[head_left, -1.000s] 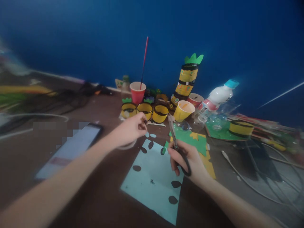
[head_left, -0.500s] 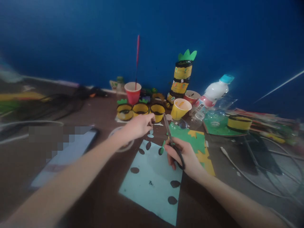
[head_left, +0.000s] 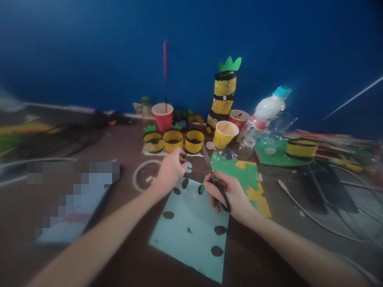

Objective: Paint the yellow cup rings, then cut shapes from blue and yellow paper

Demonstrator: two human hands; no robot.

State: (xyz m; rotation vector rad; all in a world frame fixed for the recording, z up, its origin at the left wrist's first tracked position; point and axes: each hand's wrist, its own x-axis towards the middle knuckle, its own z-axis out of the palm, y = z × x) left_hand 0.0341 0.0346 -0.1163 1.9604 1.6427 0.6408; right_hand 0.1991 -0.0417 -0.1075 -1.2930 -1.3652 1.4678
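A dark brown worktop [head_left: 136,255] fills the lower view, running back to a deep blue wall [head_left: 104,52] that is plain and dim, with the outer edges of the scene blurred. Along the wall side stand a red cup [head_left: 162,120] with a thin pink stick [head_left: 165,59] in it, three short yellow cylinders [head_left: 194,146] banded in black, a yellow cup [head_left: 222,138] and a tall yellow-and-black stack [head_left: 225,86] topped with green paper points. A white bottle [head_left: 269,108] with a turquoise cap leans among them; its label bears dark lettering, too blurred to read. The light blue paper [head_left: 191,243] lies flat on the near part of the worktop between the forearms, skewed, pierced by dark ovals near its edges, with a small black smudge around its middle. Two small light blue ovals [head_left: 188,170] sit just beyond its far edge, near the left hand [head_left: 172,169], whose fingers curl inward; whether they meet or pinch anything, I cannot tell. The fingers of the right hand [head_left: 231,195] are clamped on black-handled scissors [head_left: 208,159], metal blades pointing away, over the paper's right side.
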